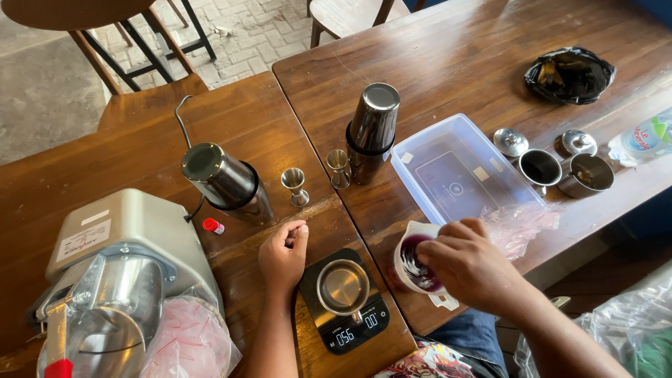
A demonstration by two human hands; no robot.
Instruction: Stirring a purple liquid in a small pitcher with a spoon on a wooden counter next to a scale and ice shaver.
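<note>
arms: bare, no sleeves; wrists: no watch or rings; legs: blue jeans (pixel 467 329)

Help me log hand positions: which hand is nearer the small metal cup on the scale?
Left. The left hand rests on the table just beside the metal cup, at its left; the right hand is farther off, at the white jug.
</note>
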